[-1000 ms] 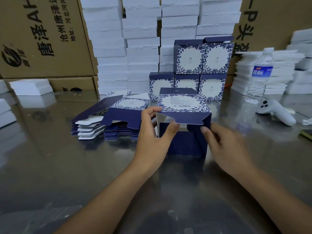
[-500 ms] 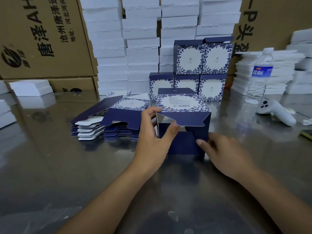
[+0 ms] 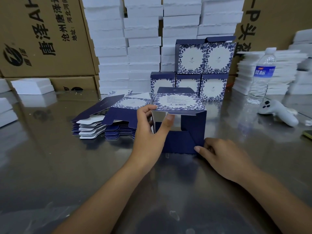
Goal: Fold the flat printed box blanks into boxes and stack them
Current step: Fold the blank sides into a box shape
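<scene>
A half-folded blue box (image 3: pixel 195 127) stands on the steel worktop (image 3: pixel 67 166) right in front of the person, its open side facing them and its flowered white panel with the barcode on top. The left hand (image 3: pixel 150 134) holds the near left corner of that top panel, with the thumb underneath its edge and the fingers (image 3: pixel 146 109) curled over the top, pinching the card. The right hand (image 3: pixel 219 156) sits low on the worktop at the box's bottom right corner. Its fingers are curled and one tip touches the corner of the lower flap, but I cannot tell whether it actually grips the flap.

Just left of the box lies a pile of flat blanks (image 3: pixel 108 119), fanned slightly. Behind it, the finished boxes (image 3: pixel 202 65) stand stacked in two rows against a wall of white foam blocks (image 3: pixel 135 39). Brown cartons (image 3: pixel 42 36) fill the left. To the right stand a water bottle (image 3: pixel 263 71) and a white controller (image 3: pixel 278 112).
</scene>
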`<state>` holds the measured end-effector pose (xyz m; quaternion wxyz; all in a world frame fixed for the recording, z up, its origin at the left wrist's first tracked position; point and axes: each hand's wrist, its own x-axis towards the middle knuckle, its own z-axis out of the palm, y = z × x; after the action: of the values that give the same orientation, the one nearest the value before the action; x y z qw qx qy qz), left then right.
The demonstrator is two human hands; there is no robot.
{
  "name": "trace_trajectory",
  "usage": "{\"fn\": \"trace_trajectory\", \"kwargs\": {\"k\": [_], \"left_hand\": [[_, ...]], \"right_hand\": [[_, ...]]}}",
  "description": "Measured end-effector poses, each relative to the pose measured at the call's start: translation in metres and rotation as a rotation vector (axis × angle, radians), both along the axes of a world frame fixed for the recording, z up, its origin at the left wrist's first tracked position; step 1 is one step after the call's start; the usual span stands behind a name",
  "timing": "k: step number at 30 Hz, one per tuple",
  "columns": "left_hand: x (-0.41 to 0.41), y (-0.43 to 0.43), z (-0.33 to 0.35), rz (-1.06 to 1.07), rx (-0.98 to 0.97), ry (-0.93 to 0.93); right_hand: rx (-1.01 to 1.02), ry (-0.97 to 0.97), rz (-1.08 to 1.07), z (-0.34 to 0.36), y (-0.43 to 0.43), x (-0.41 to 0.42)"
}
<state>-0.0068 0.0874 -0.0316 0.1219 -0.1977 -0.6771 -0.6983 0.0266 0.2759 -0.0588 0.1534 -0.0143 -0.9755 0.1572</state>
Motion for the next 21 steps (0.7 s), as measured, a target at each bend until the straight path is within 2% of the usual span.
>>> {"fn": "trace_trajectory", "kwargs": {"k": [21], "left_hand": [[-0.014,-0.011,0.004,0.081,0.118,-0.079]], "right_hand": [[-0.05,0.114,0.224,-0.001,-0.003,0.003]]}}
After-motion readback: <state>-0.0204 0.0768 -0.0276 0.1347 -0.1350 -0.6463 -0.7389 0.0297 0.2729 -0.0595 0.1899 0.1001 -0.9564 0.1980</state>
